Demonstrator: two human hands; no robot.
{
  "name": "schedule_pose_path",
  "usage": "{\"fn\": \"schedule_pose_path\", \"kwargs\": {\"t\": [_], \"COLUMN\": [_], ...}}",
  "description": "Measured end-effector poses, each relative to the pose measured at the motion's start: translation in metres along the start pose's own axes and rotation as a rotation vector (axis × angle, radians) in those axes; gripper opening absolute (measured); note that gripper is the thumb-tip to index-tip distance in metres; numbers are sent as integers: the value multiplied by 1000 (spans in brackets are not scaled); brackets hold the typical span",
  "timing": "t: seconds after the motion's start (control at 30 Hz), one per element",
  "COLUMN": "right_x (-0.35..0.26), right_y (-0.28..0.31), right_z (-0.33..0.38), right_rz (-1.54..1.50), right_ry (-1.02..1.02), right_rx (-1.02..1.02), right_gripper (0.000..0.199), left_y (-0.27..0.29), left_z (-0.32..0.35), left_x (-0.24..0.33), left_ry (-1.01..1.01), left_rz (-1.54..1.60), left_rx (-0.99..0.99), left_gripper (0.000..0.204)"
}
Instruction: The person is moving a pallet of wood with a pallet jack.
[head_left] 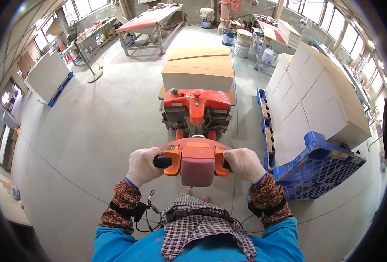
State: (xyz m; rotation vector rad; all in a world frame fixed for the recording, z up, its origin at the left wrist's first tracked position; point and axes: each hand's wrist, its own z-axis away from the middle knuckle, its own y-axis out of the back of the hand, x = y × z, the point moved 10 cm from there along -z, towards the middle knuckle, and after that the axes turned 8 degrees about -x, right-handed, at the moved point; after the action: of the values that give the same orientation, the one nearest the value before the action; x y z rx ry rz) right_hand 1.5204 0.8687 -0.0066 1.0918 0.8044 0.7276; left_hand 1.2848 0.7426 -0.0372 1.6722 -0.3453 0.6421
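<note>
Both my hands wear white knit gloves and grip the control handle [198,163] of a red and orange electric pallet truck [197,102]. My left hand [144,166] is closed round the left grip, whose black end [162,161] shows beside the glove. My right hand [246,165] wraps round the right grip, mostly covering it. A small green light glows on the handle near my left hand. Beyond the truck's red body sits a low stack of tan-topped boards [198,70], on a base with a blue edge showing at its right.
At right, a tall stack of boards [307,96] stands beside a blue plastic pallet [318,168] lying tilted. Another board stack [49,78] rests on a blue pallet at left, near a stand with a round base [95,77]. Ahead are a red-topped table [147,19] and several buckets [242,43].
</note>
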Motion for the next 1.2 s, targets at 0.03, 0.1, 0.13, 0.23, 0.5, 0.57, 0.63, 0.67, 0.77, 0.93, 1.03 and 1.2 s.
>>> {"fn": "schedule_pose_path", "kwargs": {"t": [0.03, 0.1, 0.13, 0.23, 0.5, 0.57, 0.63, 0.67, 0.77, 0.93, 1.03, 1.2], "right_x": [-6, -14, -16, -17, -1, 4, 17, 19, 23, 23, 21, 25], "right_y": [0, -3, -3, -1, 10, 9, 3, 2, 8, 11, 22, 18], "right_z": [4, 14, 17, 26, 20, 19, 17, 17, 17, 19, 21, 21], "right_rz": [18, 7, 6, -6, -71, -82, -28, -24, 6, -35, -142, -185], "right_ry": [5, 7, 12, 37, 48, 46, -2, 0, 31, 61, 21, -10], "right_rx": [4, 3, 6, 65, 106, 80, 37, 33, 85, 78, 121, 133], "right_gripper": [18, 18, 18, 19, 13, 13, 18, 18, 18, 15, 49, 61], "left_y": [1, 3, 4, 3, -5, -7, -9, -8, -8, -11, -15, -19], "left_z": [7, 21, 24, 28, 13, 10, 6, 4, -2, -4, -5, -6], "left_x": [0, 3, 5, 7, 11, 12, 14, 15, 19, 25, 25, 23], "left_ry": [8, 14, 20, 33, 20, 22, 22, 26, 13, -14, -17, -3], "left_rz": [3, -4, -9, -12, -36, -39, -19, -15, -16, -5, -3, -22], "left_rx": [-4, -9, -4, -22, 0, 5, -8, -5, -2, 26, 4, -2], "left_gripper": [19, 20, 21, 23, 24, 24, 24, 24, 24, 23, 28, 26]}}
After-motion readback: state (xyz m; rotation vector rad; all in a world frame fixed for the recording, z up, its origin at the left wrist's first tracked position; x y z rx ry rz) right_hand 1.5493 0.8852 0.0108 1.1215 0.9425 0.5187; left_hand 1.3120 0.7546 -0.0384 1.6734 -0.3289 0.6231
